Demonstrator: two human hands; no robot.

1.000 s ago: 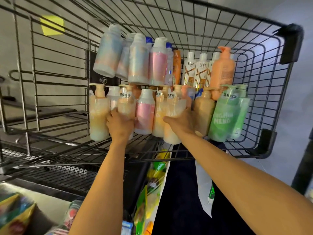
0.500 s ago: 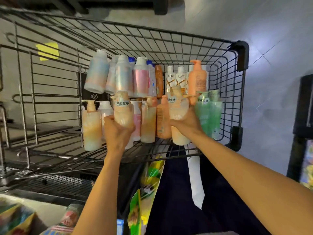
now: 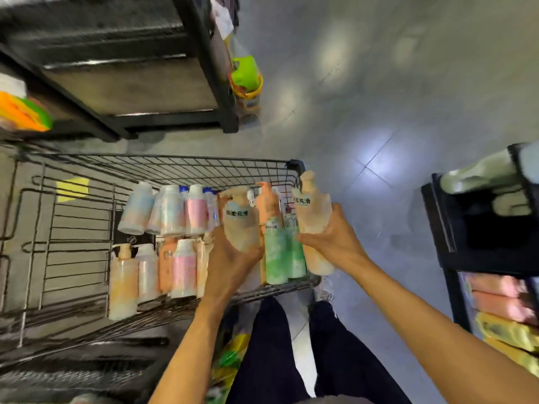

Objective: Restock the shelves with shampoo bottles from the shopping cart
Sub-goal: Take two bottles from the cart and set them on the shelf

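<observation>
The left hand (image 3: 230, 258) grasped a pale peach pump bottle (image 3: 240, 220), fingers curled round its lower body, label facing the camera. It was held upright above the near right part of the cart (image 3: 145, 164), in front of the bottles standing there. The right hand (image 3: 332, 234) gripped a second peach bottle (image 3: 313, 211) round its middle, thumb on the near side. This one was tilted slightly, with its pump up by the cart's far right corner and its base showing below the hand, just outside the right rim. Between the two held bottles stood an orange pump bottle (image 3: 267, 202) and two green bottles (image 3: 277, 255), side by side against the cart's right wall. To the left, a back row of pastel blue and pink bottles (image 3: 172, 211) leaned together, and a front row of peach and pink ones (image 3: 125, 284) stood near the close edge; blur hid their labels. A dark shelf (image 3: 131, 68) stood beyond the cart at upper left, with a green and yellow item (image 3: 245, 74) at its end. Another shelf (image 3: 449, 228) rose at the right, stacked with pink and yellow packs (image 3: 501, 295). The person's dark trousers (image 3: 271, 345) showed below, over a grey tiled floor (image 3: 379, 97).
</observation>
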